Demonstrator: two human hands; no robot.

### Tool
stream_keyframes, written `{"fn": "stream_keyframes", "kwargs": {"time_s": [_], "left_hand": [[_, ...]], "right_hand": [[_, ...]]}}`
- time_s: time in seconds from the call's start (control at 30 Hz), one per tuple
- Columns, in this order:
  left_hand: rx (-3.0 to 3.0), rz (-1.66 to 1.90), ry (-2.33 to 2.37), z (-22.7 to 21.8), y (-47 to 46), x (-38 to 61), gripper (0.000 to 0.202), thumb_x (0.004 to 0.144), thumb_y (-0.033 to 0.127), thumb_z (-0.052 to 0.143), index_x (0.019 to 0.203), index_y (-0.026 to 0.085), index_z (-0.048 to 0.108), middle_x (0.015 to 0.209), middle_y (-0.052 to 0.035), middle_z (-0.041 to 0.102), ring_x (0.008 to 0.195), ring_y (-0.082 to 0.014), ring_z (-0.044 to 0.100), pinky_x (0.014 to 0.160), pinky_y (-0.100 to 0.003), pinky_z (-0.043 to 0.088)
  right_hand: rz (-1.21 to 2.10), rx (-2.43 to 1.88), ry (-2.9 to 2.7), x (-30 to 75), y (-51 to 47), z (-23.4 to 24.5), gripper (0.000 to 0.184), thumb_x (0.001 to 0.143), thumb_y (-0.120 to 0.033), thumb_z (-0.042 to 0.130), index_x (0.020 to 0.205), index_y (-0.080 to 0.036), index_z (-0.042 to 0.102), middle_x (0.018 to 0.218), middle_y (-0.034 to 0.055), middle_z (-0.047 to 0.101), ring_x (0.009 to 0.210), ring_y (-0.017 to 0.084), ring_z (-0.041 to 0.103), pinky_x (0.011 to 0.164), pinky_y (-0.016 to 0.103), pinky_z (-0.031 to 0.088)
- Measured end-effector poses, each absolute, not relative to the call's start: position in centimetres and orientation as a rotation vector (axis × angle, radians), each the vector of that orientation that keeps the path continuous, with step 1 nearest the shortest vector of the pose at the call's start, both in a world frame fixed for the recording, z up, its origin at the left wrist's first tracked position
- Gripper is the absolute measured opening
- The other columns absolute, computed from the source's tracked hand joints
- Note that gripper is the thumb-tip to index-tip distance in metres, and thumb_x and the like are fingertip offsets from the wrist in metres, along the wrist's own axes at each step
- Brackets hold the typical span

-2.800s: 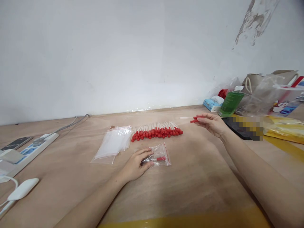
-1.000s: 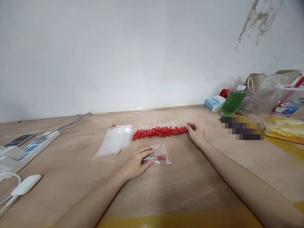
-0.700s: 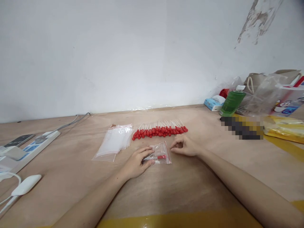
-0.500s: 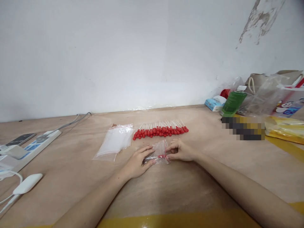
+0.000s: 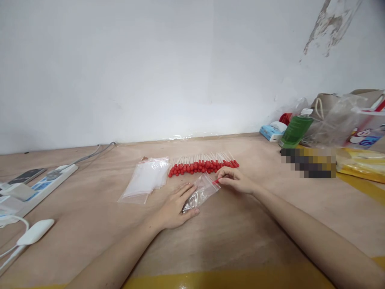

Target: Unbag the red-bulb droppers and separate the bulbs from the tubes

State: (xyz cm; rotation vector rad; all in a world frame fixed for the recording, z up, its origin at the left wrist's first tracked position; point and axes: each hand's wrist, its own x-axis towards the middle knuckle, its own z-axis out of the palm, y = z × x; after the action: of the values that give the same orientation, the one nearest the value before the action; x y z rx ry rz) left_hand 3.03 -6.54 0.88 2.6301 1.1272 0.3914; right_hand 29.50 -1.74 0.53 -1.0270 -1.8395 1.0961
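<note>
A small clear zip bag (image 5: pixel 201 193) lies slanted on the table in front of me, its mouth toward the upper right. My left hand (image 5: pixel 179 205) holds the bag's lower left end down, fingers and thumb spread on either side of it. At the mouth, my right hand (image 5: pixel 232 179) has its fingertips pinched on a red-tipped stick (image 5: pixel 217 181); most of that stick is hidden. Just beyond lies a row of pale sticks with red heads (image 5: pixel 201 165). To its left is a stack of flat clear zip bags (image 5: pixel 147 178).
A power strip (image 5: pixel 45 188) with plugs, a phone (image 5: pixel 27 176) and a white adapter (image 5: pixel 36 233) are on the left. A green bottle (image 5: pixel 296 130), a blue tissue pack (image 5: pixel 270 131) and plastic bags (image 5: pixel 333 120) stand at the right, by the wall.
The bag has swung so its mouth points up and right. My right hand has moved slightly up and right, and the red tip formerly farther down the bag now shows at the mouth.
</note>
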Motion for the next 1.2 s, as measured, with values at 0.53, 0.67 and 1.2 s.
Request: {"fn": "stream_keyframes", "kwargs": {"time_s": [0.53, 0.67, 1.2], "left_hand": [[2.643, 0.591, 1.259, 1.1, -6.4, 3.7, 0.036, 0.088, 0.041, 0.037, 0.121, 0.031, 0.048, 0.130, -0.0030, 0.044, 0.122, -0.0260, 0.035, 0.101, -0.051, 0.024], [2.497, 0.870, 1.562, 0.6, -5.3, 3.8, 0.026, 0.086, 0.037, 0.043, 0.104, 0.024, 0.057, 0.103, -0.0039, 0.057, 0.102, -0.0215, 0.048, 0.091, -0.041, 0.037], [2.270, 0.863, 1.677, -0.4, -4.4, 2.9, 0.014, 0.076, 0.033, 0.055, 0.074, 0.020, 0.055, 0.079, -0.0001, 0.054, 0.072, -0.0146, 0.052, 0.067, -0.028, 0.042]], "right_hand": [[0.613, -1.187, -1.002, 34.8, 2.6, -1.3, 0.032, 0.057, -0.038, 0.069, 0.078, -0.016, 0.060, 0.078, 0.0070, 0.068, 0.072, 0.019, 0.064, 0.065, 0.030, 0.050], [0.453, -1.343, -1.174, 33.9, 2.7, -2.6, 0.036, 0.061, -0.045, 0.064, 0.082, -0.015, 0.063, 0.081, 0.0083, 0.068, 0.072, 0.019, 0.063, 0.065, 0.031, 0.050], [0.035, -1.487, -1.527, 34.2, 2.5, -3.3, 0.030, 0.072, -0.046, 0.055, 0.081, -0.019, 0.067, 0.102, 0.0084, 0.062, 0.095, 0.021, 0.057, 0.087, 0.036, 0.042]]}}
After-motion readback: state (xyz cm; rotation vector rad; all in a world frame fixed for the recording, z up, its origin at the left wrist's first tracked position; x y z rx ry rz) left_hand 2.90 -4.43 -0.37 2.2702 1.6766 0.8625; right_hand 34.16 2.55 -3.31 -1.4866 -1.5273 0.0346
